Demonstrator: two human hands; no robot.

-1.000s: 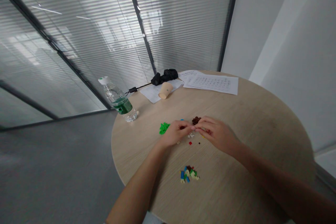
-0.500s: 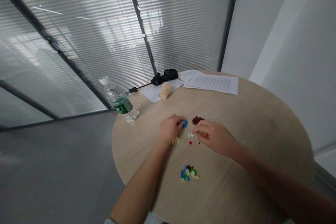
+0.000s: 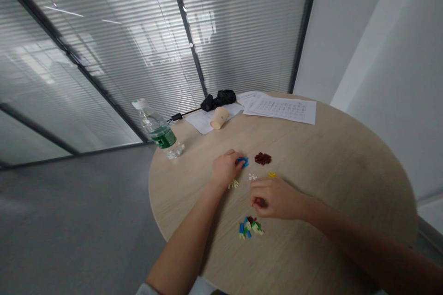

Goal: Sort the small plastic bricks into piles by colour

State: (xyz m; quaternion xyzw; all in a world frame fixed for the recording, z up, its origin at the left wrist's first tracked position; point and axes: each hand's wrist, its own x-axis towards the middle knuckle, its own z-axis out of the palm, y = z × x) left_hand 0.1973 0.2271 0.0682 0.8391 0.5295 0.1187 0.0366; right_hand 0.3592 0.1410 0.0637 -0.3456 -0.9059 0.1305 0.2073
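My left hand (image 3: 226,167) rests on the table with its fingers curled at a small pile of blue toy bricks (image 3: 245,162), closed on some at the fingertips. My right hand (image 3: 272,197) hovers above the mixed pile of blue, green, cream and brown bricks (image 3: 249,227). Its fingers are curled together, and whatever lies between them is hidden. Between the hands lie white bricks (image 3: 252,177). Dark red-brown bricks (image 3: 263,159) form a pile farther back, with yellow bricks (image 3: 272,174) just beyond my right hand. Cream bricks (image 3: 233,184) sit beside my left wrist.
A plastic bottle with a green label (image 3: 163,137) stands near the left rim of the round table (image 3: 346,161). At the back are a paper cup (image 3: 219,118) on its side, a black bundle (image 3: 221,98) with a cord, and printed sheets (image 3: 284,109).
My right hand has moved toward me, away from the white and yellow bricks, and now covers where the single red and black pieces lay. The left hand has stayed at the blue bricks.
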